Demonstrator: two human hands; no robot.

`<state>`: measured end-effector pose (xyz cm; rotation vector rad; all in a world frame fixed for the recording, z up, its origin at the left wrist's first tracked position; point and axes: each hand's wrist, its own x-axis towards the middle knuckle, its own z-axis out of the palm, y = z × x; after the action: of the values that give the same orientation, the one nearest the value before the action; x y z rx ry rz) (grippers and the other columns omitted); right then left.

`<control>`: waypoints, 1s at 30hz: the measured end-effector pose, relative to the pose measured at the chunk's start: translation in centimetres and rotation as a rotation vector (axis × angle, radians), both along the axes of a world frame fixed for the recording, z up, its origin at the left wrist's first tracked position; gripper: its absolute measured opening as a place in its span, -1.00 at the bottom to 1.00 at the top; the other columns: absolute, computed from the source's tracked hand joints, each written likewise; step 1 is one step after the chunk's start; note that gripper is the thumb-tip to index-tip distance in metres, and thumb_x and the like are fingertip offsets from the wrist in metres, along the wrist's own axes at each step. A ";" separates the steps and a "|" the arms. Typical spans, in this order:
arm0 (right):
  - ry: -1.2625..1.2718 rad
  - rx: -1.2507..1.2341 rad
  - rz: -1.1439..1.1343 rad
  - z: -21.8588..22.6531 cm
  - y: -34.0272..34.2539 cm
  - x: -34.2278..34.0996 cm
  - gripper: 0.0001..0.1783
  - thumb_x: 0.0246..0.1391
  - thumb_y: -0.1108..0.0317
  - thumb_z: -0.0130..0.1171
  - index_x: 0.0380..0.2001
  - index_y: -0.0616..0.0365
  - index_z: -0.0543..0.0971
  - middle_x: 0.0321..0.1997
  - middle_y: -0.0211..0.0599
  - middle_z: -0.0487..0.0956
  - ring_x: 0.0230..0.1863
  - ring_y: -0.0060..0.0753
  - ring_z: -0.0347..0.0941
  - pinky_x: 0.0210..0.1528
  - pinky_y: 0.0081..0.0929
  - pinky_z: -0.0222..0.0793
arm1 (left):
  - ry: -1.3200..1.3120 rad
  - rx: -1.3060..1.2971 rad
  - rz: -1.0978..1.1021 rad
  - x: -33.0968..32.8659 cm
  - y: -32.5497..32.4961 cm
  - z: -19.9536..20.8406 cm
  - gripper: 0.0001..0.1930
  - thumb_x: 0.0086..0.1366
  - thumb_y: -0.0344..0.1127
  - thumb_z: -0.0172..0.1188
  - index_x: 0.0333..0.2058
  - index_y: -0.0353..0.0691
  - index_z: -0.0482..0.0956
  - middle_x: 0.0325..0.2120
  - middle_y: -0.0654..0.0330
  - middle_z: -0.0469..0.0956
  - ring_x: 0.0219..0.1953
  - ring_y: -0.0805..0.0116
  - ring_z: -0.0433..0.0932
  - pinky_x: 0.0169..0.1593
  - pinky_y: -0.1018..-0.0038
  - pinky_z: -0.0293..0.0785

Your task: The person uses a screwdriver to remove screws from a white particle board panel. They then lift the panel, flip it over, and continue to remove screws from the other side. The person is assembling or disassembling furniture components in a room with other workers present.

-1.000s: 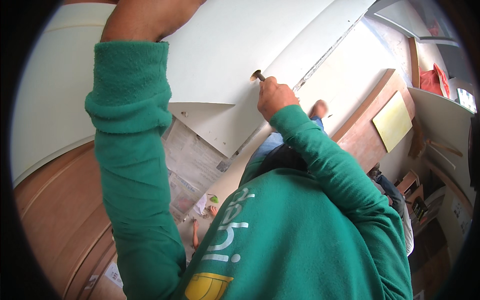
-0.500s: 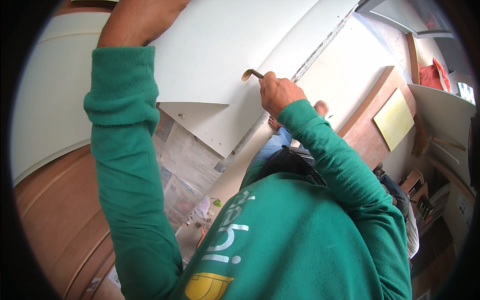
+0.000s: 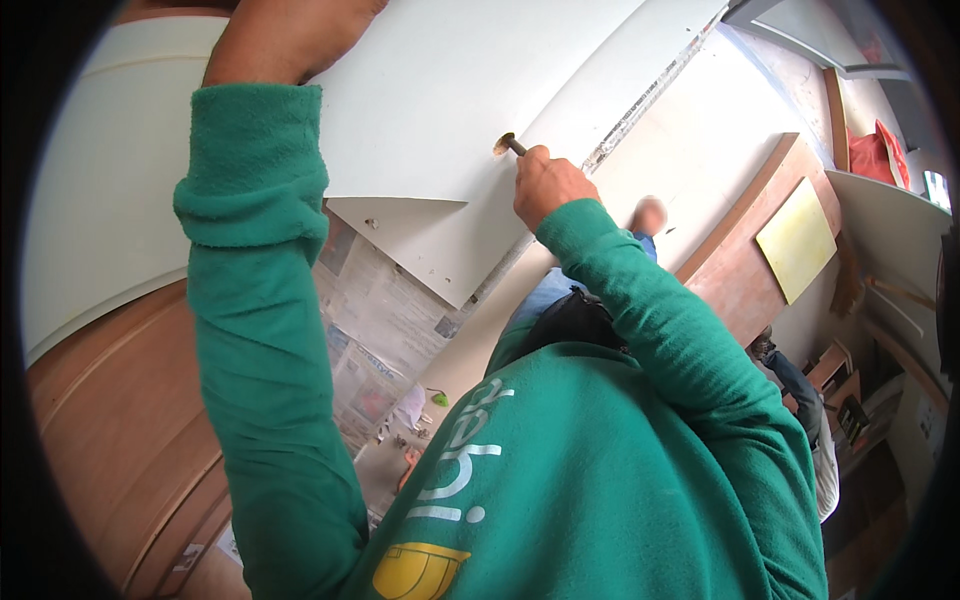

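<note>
The white board (image 3: 450, 110) blocks everything from ten to one o'clock; open room lies at two o'clock over the pale wall (image 3: 700, 170), past the wooden frame (image 3: 745, 250).

A single head-worn fisheye view is given, aimed steeply down over the green-sleeved chest. The white panel (image 3: 450, 110) is seen close at twelve o'clock, the newspaper-covered floor (image 3: 375, 330) farther off at seven o'clock.

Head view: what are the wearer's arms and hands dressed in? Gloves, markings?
Both arms wear long green fleece-like sleeves, the left sleeve ending in a thick cuff at the wrist. The left hand and right hand are bare, no gloves. No markings show on the right sleeve.
</note>
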<state>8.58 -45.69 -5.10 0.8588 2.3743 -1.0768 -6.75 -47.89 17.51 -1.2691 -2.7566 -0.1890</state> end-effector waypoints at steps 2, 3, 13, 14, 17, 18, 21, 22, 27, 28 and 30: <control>-0.025 -0.041 -0.040 -0.4 -0.4 -0.5 -0.71 0.33 0.34 -0.08 -0.12 0.36 0.51 -0.25 0.17 0.68 -0.14 0.19 0.67 -0.06 -0.01 0.61 | 0.037 0.025 0.032 1.0 0.2 -0.1 -0.36 0.35 0.11 0.27 -0.04 -0.52 0.60 -0.16 -0.29 0.65 -0.12 -0.07 0.67 0.03 0.18 0.57; -0.026 -0.075 0.009 -0.5 -0.2 -0.7 -0.68 0.34 0.31 -0.10 -0.12 0.35 0.53 -0.24 0.16 0.68 -0.14 0.18 0.67 -0.06 -0.03 0.61 | -0.002 0.036 0.033 0.6 0.4 -0.6 -0.37 0.35 0.10 0.28 -0.02 -0.51 0.60 -0.16 -0.28 0.65 -0.11 -0.07 0.67 0.04 0.18 0.56; -0.014 -0.363 0.023 -0.7 2.1 -1.3 -0.58 0.37 0.20 -0.14 -0.15 0.33 0.60 -0.25 0.14 0.68 -0.20 0.16 0.65 -0.09 -0.04 0.58 | -0.315 0.102 -0.057 0.3 0.6 1.3 -0.41 0.36 0.06 0.27 -0.01 -0.48 0.60 -0.17 -0.22 0.67 -0.14 0.00 0.67 0.01 0.21 0.55; 0.033 -0.216 0.134 -0.3 1.9 -1.1 -0.60 0.35 0.25 -0.13 -0.14 0.33 0.61 -0.22 0.10 0.69 -0.16 0.10 0.67 -0.06 -0.07 0.59 | -0.329 0.089 -0.019 -0.7 0.6 0.7 -0.42 0.36 0.06 0.27 -0.01 -0.47 0.61 -0.18 -0.21 0.67 -0.15 0.00 0.67 0.01 0.21 0.55; 0.027 -0.069 -0.013 -0.3 0.9 -0.4 -0.65 0.31 0.28 -0.06 -0.15 0.35 0.61 -0.21 0.11 0.70 -0.12 0.11 0.68 -0.03 -0.10 0.60 | -0.267 0.071 -0.052 -1.6 0.2 -0.1 -0.43 0.36 0.06 0.27 -0.03 -0.47 0.61 -0.22 -0.20 0.68 -0.18 0.03 0.67 -0.01 0.22 0.55; -0.009 -0.085 -0.020 -0.4 0.9 -0.5 -0.66 0.30 0.29 -0.04 -0.14 0.35 0.60 -0.19 0.11 0.69 -0.12 0.10 0.68 -0.03 -0.11 0.60 | -0.231 0.069 -0.093 -1.4 0.4 0.0 -0.43 0.36 0.06 0.27 -0.03 -0.47 0.61 -0.23 -0.19 0.68 -0.19 0.04 0.68 -0.02 0.23 0.55; -0.072 -0.132 0.027 -1.1 0.6 -1.1 -0.68 0.28 0.32 -0.02 -0.11 0.36 0.60 -0.17 0.10 0.69 -0.12 0.09 0.68 -0.04 -0.12 0.62 | -0.297 0.087 -0.101 0.0 0.6 0.8 -0.43 0.36 0.06 0.27 -0.04 -0.48 0.61 -0.25 -0.18 0.69 -0.22 0.05 0.68 -0.03 0.23 0.56; -0.062 -0.145 0.085 -1.6 0.5 -1.4 -0.67 0.30 0.33 -0.04 -0.11 0.35 0.59 -0.17 0.09 0.69 -0.13 0.08 0.69 -0.05 -0.12 0.63 | -0.307 0.088 -0.079 0.1 0.6 0.9 -0.43 0.36 0.06 0.27 -0.04 -0.48 0.62 -0.26 -0.17 0.69 -0.23 0.05 0.68 -0.03 0.22 0.56; 0.042 -0.176 0.354 -2.4 0.5 -2.0 -0.64 0.38 0.28 -0.12 -0.15 0.31 0.60 -0.26 0.09 0.68 -0.22 0.10 0.67 -0.17 -0.05 0.61 | -0.243 0.111 -0.071 -1.9 0.2 -0.5 -0.45 0.37 0.05 0.26 -0.06 -0.47 0.63 -0.26 -0.17 0.69 -0.27 0.08 0.69 -0.08 0.22 0.58; -0.010 -0.441 0.106 -2.3 1.0 -1.8 -0.60 0.40 0.21 -0.13 -0.19 0.30 0.60 -0.30 0.14 0.67 -0.29 0.14 0.65 -0.22 0.00 0.58 | -0.265 0.112 -0.066 -1.1 0.5 -0.1 -0.45 0.37 0.05 0.25 -0.07 -0.47 0.63 -0.27 -0.17 0.69 -0.26 0.08 0.69 -0.08 0.22 0.58; 0.049 -0.566 -0.067 -2.7 1.4 -1.1 -0.55 0.42 0.13 -0.13 -0.23 0.29 0.59 -0.35 0.20 0.65 -0.36 0.22 0.62 -0.27 0.07 0.55 | -0.287 0.102 -0.042 0.4 0.7 0.7 -0.45 0.38 0.05 0.25 -0.08 -0.48 0.63 -0.27 -0.17 0.69 -0.26 0.09 0.69 -0.08 0.23 0.58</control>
<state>7.45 -44.30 -7.83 0.7051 1.9166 -1.6950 -6.34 -47.17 18.23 -1.3695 -2.9078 -0.5491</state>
